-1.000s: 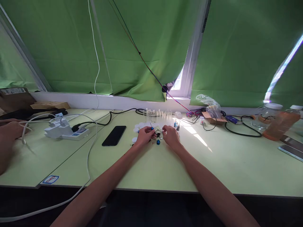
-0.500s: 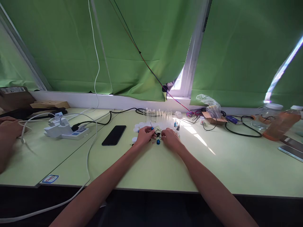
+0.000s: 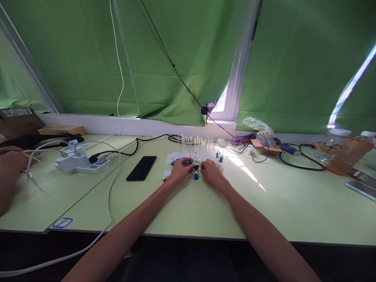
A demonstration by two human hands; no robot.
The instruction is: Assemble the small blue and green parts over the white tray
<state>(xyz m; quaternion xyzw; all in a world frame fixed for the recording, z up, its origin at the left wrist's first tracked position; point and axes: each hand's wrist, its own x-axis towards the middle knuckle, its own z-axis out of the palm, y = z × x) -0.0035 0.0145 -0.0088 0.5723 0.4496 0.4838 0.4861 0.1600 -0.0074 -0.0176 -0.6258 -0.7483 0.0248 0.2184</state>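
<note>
Left hand (image 3: pixel 181 168): reaching in at centre frame; its fingers are closing narrowly on a small blue part (image 3: pixel 191 161), whose thin lead is pointing toward the top of the frame.

Right hand (image 3: pixel 210 171): lying just right of centre; its fingers are curling low toward the left. Whether they are gripping anything, I cannot tell.

Dark parts (image 3: pixel 196 167): sitting in the gap between both sets of fingertips, too small to be sorting by eye. From the left fingers they are lying rightward; from the right fingers, leftward.

Governing relation: the blue part is sitting at the left fingers, with the right fingers waiting apart, across the gap; its long axis, taken with the lead, is running up the frame rather than across it. The left hand is being the nearer.

Loose blue part (image 3: pixel 196 176): resting on the counter (image 3: pixel 194 211), just below the gap.

Tubes (image 3: pixel 205 145): standing clear and upright behind the hands, above them in the frame.

White caps (image 3: pixel 168 161): lying left of the left hand.

Phone (image 3: pixel 141 168): lying face up, left of centre.
</note>
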